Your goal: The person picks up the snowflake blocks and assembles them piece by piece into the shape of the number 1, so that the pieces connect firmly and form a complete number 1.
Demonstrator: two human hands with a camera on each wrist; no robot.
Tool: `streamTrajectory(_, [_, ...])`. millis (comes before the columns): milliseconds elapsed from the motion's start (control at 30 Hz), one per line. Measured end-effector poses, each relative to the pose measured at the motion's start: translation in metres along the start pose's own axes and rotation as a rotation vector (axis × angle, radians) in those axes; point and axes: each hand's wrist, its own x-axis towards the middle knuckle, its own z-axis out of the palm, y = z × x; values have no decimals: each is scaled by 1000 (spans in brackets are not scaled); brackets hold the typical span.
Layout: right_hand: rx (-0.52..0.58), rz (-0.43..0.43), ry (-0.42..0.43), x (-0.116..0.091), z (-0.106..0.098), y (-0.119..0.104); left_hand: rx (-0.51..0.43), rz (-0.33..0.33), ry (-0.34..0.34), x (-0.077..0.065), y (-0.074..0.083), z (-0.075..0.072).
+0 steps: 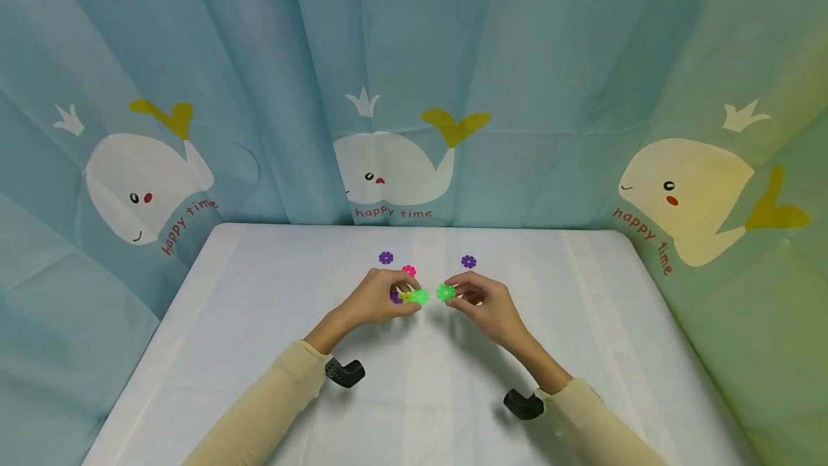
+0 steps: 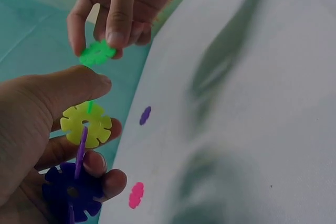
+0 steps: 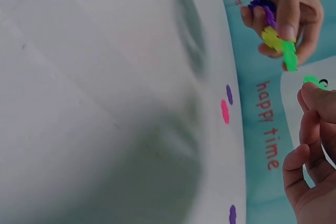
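Observation:
My left hand (image 1: 378,297) holds a short chain of snowflake building discs above the table. In the left wrist view, the chain shows a dark purple disc (image 2: 63,192), a purple disc seen edge-on (image 2: 81,153) and a yellow disc (image 2: 79,116). A green disc (image 1: 420,297) forms the chain's end by the thumb and fingertips. Facing it from the right, my right hand (image 1: 489,305) pinches a single green disc (image 1: 445,292) between thumb and finger. A small gap separates the two green discs. Fingers partly cover the purple end of the chain.
Behind the hands, a pink disc (image 1: 409,270) and two purple discs, one left (image 1: 386,257) and one right (image 1: 468,262), lie on the white table (image 1: 550,265). A blue whale-print curtain (image 1: 550,92) hangs along the table's far edge and sides. Each wrist wears a black device.

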Motion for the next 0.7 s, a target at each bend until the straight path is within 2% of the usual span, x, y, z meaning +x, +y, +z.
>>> streamTrajectory(433, [0,-22,32,-3,19,3,-12,-10,-5,0,0,2])
streamTrajectory(700, [13,-56,38,-4,22,-24,-42,-32,-24,-2,-2,1])
